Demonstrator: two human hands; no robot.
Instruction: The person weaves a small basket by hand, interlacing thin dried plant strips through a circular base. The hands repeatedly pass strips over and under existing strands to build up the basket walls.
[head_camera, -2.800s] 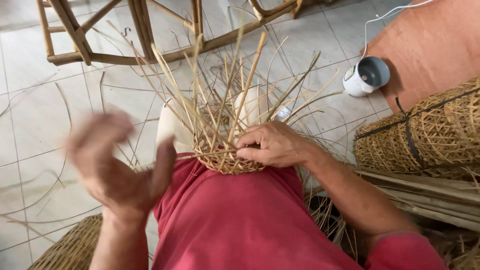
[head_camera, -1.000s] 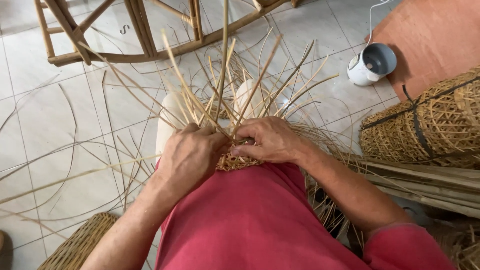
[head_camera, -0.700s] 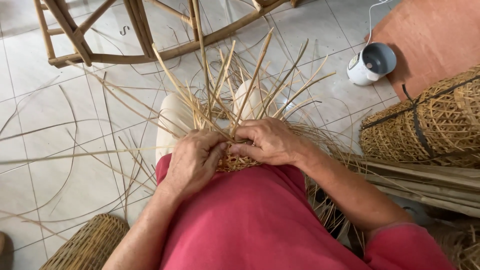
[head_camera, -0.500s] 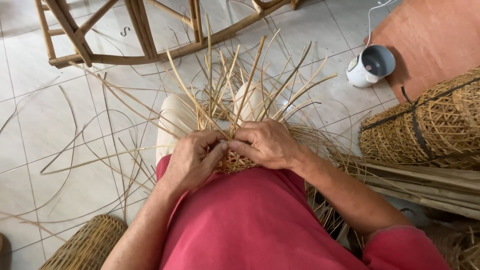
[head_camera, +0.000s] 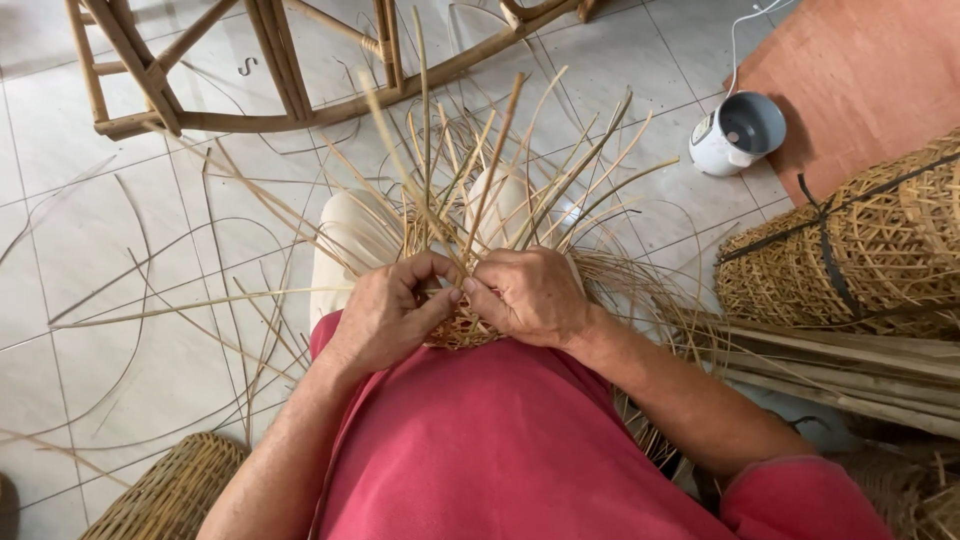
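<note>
1. Half-woven basket (head_camera: 462, 325) sits in the person's lap against the red shirt (head_camera: 500, 450), its loose upright strips (head_camera: 470, 180) fanning toward the tiled floor (head_camera: 120, 250); that position keeps the woven rim close under both hands.
2. Left hand (head_camera: 385, 315): fingers closed, thumb and forefinger pinching a thin strip at the rim, seemingly to keep it taut.
3. Right hand (head_camera: 530, 295): fingers curled and clamped over the basket's rim, steadying it just beside the left fingertips.
4. Around: bundle of finished woven baskets (head_camera: 850, 250) tied with a dark strap at right, white cup-like container (head_camera: 735, 135) beyond it, wooden frame (head_camera: 270, 70) at top, a wicker piece (head_camera: 170, 490) lower left.
5. Versus 2.8 s ago: the left hand was raised, open and blurred away from the basket; it has since come in to meet the right, which has stayed on the rim.
</note>
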